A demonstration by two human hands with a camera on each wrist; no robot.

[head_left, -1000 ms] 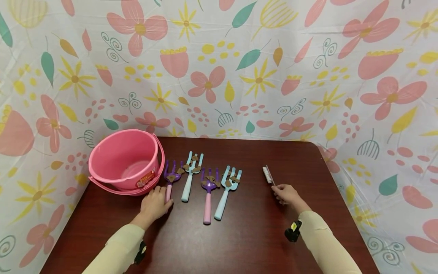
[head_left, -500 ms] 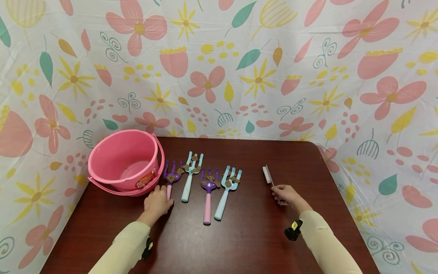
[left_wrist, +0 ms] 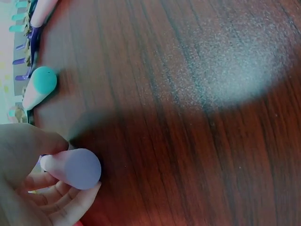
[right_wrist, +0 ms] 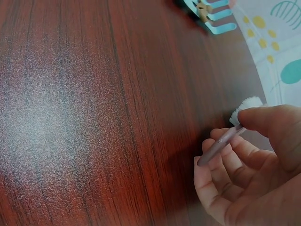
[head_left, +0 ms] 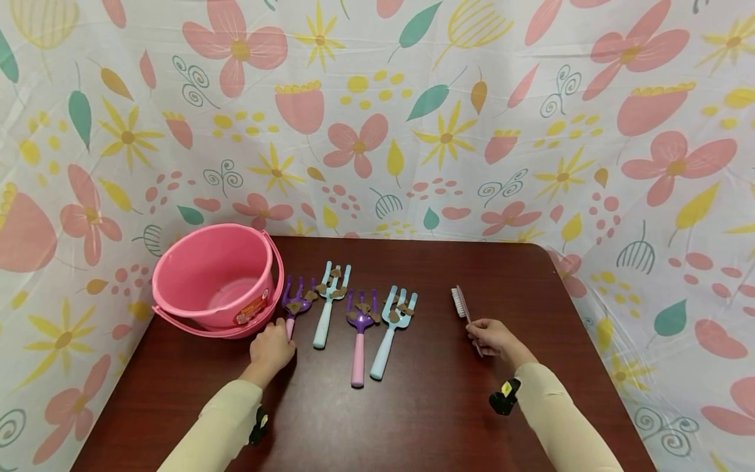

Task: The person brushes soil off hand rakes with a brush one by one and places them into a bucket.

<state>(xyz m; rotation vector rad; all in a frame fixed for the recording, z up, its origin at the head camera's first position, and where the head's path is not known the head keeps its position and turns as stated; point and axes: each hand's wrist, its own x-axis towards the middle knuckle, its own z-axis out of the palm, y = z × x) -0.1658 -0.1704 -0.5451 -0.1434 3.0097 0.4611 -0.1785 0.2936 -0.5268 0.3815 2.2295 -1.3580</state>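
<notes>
My left hand (head_left: 272, 351) grips the pink handle of a purple-tined hand fork (head_left: 297, 303) beside the bucket. In the left wrist view, thumb and fingers wrap the handle (left_wrist: 81, 168), its round end facing the camera. Brown clods (head_left: 294, 307) sit on the tines. My right hand (head_left: 494, 337) holds a small brush (head_left: 459, 302) by its thin handle, white bristles facing left; the right wrist view shows the handle (right_wrist: 218, 145) pinched between thumb and fingers. Between the hands lie a light blue fork (head_left: 323, 321), a second purple-and-pink fork (head_left: 358, 351) and another light blue fork (head_left: 383, 347), all with brown clods.
A pink bucket (head_left: 212, 275) stands at the back left of the dark wooden table (head_left: 436, 406), its handle lowered around the rim. A flower-printed cloth (head_left: 377, 164) hangs behind the table and along both sides.
My left hand has shifted slightly right and closed further round the fork handle. In my right hand the brush has turned a little, showing more of its back and handle.
</notes>
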